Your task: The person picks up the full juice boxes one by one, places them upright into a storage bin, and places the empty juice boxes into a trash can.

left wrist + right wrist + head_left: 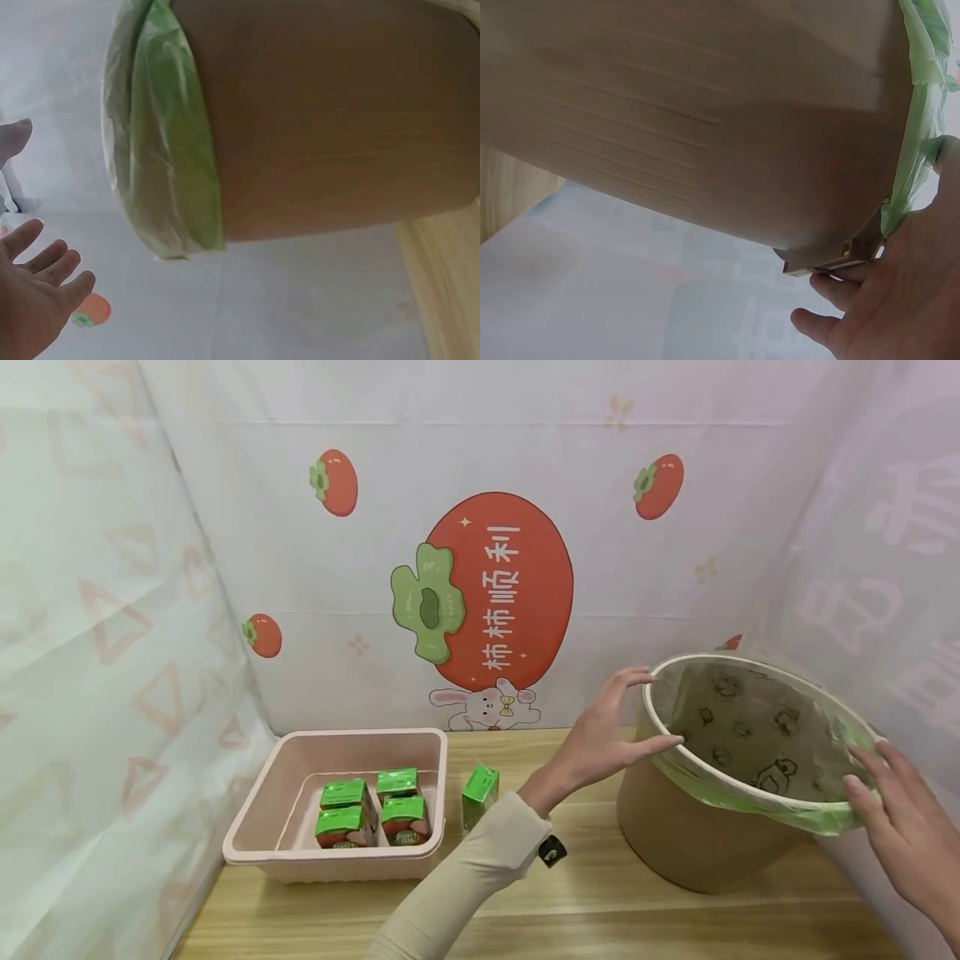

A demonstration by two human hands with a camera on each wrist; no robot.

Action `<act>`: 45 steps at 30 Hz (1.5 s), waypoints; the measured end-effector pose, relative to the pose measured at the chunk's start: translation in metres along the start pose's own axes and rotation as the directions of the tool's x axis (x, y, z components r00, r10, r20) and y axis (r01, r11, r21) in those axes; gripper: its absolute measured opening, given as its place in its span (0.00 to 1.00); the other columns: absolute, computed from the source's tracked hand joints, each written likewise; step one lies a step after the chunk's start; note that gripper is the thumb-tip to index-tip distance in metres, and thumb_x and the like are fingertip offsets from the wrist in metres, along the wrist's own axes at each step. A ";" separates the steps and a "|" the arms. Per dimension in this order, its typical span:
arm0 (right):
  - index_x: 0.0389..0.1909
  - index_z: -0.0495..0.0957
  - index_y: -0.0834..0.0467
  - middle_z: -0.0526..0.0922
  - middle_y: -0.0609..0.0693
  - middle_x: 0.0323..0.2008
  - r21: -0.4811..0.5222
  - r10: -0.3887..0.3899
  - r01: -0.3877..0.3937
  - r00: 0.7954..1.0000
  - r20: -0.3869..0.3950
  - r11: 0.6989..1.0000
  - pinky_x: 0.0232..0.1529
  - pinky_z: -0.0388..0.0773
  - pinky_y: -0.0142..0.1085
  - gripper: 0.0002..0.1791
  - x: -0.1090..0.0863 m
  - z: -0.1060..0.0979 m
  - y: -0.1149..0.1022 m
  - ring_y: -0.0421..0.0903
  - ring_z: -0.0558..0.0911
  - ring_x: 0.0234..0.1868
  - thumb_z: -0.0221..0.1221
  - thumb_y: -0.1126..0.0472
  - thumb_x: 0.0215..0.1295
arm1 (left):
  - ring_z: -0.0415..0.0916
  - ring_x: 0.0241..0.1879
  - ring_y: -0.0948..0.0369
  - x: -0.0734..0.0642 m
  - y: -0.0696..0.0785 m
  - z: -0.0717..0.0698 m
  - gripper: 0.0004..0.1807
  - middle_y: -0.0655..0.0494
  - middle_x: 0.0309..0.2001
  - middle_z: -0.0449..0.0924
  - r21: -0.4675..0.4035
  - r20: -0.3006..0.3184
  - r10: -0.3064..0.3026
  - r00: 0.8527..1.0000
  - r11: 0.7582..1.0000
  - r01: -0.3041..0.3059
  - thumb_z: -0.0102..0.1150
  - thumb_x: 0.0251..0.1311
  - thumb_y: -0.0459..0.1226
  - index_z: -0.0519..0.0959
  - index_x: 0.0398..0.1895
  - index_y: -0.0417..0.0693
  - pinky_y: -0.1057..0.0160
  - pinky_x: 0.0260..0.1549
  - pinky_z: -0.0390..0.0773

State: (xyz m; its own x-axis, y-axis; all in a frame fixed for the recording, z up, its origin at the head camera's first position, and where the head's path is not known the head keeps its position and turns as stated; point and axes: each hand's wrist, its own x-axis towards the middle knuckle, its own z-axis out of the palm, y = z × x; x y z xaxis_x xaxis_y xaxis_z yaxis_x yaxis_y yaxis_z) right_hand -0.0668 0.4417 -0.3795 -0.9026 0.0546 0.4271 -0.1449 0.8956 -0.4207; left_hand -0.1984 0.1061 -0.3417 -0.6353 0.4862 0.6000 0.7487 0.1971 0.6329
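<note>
A brown trash can (697,835) stands on the table at the right, lined with a thin plastic bag (738,718) whose green edge (172,135) is folded over the rim. My left hand (592,743) is beside the can's left rim, thumb and fingers spread, holding nothing. In the left wrist view those fingers are apart from the bag. My right hand (903,818) grips the can's right rim over the bag. In the right wrist view its thumb lies at the green edge and its fingers are under a small tab (832,259) below the rim.
On the left stands a pink plastic basin (337,860) holding several green-topped drink cartons (341,818). Another carton (480,789) stands between basin and left forearm. A small black item (552,850) shows by the left cuff. Printed white cloth walls (375,568) enclose the table.
</note>
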 end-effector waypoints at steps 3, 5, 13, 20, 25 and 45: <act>0.82 0.44 0.71 0.32 0.75 0.82 0.001 -0.003 0.003 1.000 0.003 1.000 0.72 0.30 0.76 0.32 0.001 -0.002 0.000 0.78 0.35 0.80 0.37 0.58 0.88 | 0.60 0.78 0.65 -0.013 -0.011 -0.003 0.42 0.53 0.77 0.66 0.006 -0.009 -0.018 1.000 1.000 0.018 0.79 0.60 0.44 0.66 0.74 0.47 0.63 0.72 0.66; 0.82 0.45 0.72 0.32 0.75 0.81 0.012 -0.008 0.008 1.000 0.006 1.000 0.72 0.30 0.76 0.32 0.000 -0.002 0.000 0.79 0.36 0.79 0.37 0.59 0.88 | 0.60 0.78 0.64 -0.024 -0.020 -0.006 0.42 0.54 0.77 0.66 0.003 -0.012 -0.048 0.999 0.999 0.048 0.79 0.60 0.44 0.66 0.74 0.48 0.61 0.73 0.66; 0.81 0.47 0.73 0.34 0.77 0.81 0.042 -0.035 0.035 0.999 0.004 0.999 0.73 0.26 0.73 0.31 -0.002 -0.001 0.001 0.80 0.35 0.79 0.37 0.60 0.87 | 0.63 0.76 0.60 -0.058 -0.049 -0.015 0.41 0.55 0.76 0.67 0.011 -0.046 -0.138 0.989 0.990 0.139 0.78 0.60 0.44 0.68 0.74 0.49 0.55 0.72 0.70; 0.81 0.49 0.73 0.36 0.77 0.81 0.050 -0.052 0.053 0.999 -0.017 0.997 0.74 0.28 0.73 0.31 0.001 -0.004 0.000 0.80 0.37 0.79 0.38 0.61 0.86 | 0.67 0.74 0.54 -0.081 -0.068 -0.023 0.39 0.52 0.74 0.70 -0.031 -0.121 -0.206 0.971 0.979 0.204 0.79 0.59 0.42 0.71 0.72 0.47 0.47 0.71 0.71; 0.81 0.50 0.72 0.38 0.76 0.81 0.051 -0.058 0.059 0.998 -0.033 0.997 0.75 0.28 0.72 0.30 -0.001 -0.002 0.001 0.79 0.38 0.79 0.38 0.61 0.86 | 0.66 0.75 0.51 -0.099 -0.084 -0.030 0.36 0.49 0.73 0.71 -0.078 -0.166 -0.280 0.946 0.960 0.270 0.79 0.59 0.40 0.74 0.69 0.44 0.44 0.72 0.68; 0.80 0.52 0.71 0.41 0.76 0.81 0.064 -0.068 0.072 0.996 -0.065 0.995 0.77 0.29 0.69 0.30 -0.002 0.002 0.007 0.77 0.40 0.80 0.39 0.62 0.86 | 0.76 0.63 0.43 -0.157 -0.132 -0.021 0.31 0.37 0.63 0.77 0.077 -0.482 -0.324 0.814 0.910 0.408 0.82 0.49 0.29 0.79 0.58 0.37 0.43 0.62 0.78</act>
State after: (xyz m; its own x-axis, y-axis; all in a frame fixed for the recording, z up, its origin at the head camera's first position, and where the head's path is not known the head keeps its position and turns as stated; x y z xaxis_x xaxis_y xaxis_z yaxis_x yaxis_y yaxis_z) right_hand -0.0665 0.4469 -0.3847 -0.8623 0.0220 0.5060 -0.2355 0.8671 -0.4390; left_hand -0.2013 -0.0146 -0.5091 -0.8511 -0.0783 0.5191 0.4368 0.4428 0.7830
